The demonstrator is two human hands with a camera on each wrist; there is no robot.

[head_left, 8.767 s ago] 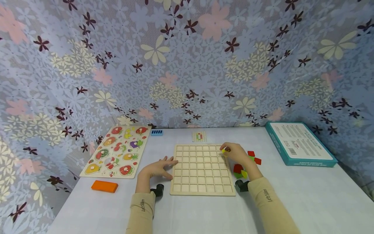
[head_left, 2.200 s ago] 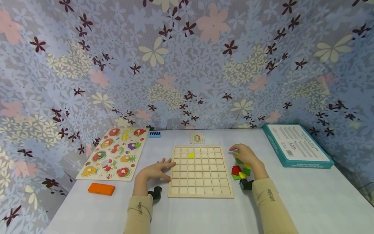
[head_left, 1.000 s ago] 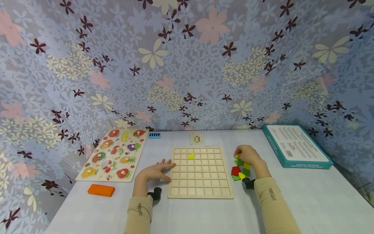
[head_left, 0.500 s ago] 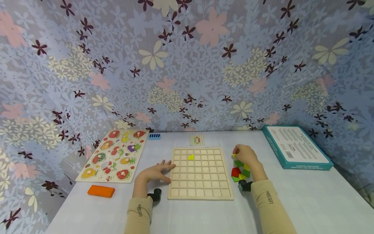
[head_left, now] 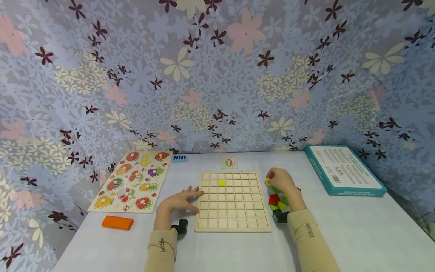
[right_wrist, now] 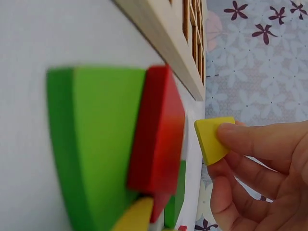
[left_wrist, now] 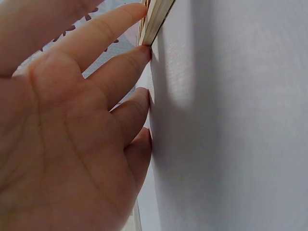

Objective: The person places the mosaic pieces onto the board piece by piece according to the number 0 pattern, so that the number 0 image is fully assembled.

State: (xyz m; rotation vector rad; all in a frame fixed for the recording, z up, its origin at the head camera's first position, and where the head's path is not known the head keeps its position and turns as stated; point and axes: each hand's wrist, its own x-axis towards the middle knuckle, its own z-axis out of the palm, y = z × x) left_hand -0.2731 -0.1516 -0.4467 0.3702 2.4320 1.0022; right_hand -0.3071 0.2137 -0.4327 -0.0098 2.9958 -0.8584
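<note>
A wooden grid board [head_left: 232, 204] lies flat in the middle of the table. One yellow block [head_left: 222, 183] occupies a cell in its second row from the back. My left hand [head_left: 178, 200] rests spread at the board's left edge, its fingertips [left_wrist: 145, 52] against the rim. Just off the right edge, my right hand [head_left: 283, 180] pinches another yellow block with a curved side [right_wrist: 211, 137] between thumb and fingers. Below that hand is a pile of loose pieces, among them a red block [right_wrist: 159, 134] and a green block [right_wrist: 103, 139]; the forearm hides part of it.
Behind the board lies a small pattern card [head_left: 229, 163], with a blue slotted piece [head_left: 179, 158] to its left. A fruit puzzle board [head_left: 136, 194] and an orange block [head_left: 117, 223] are at the left. A teal box [head_left: 353, 170] stands at the right rear.
A yellow block now sits on the board. My right hand has gone to the pile, picked up another yellow block and moved slightly left with it. The left hand stays at the board's edge.
</note>
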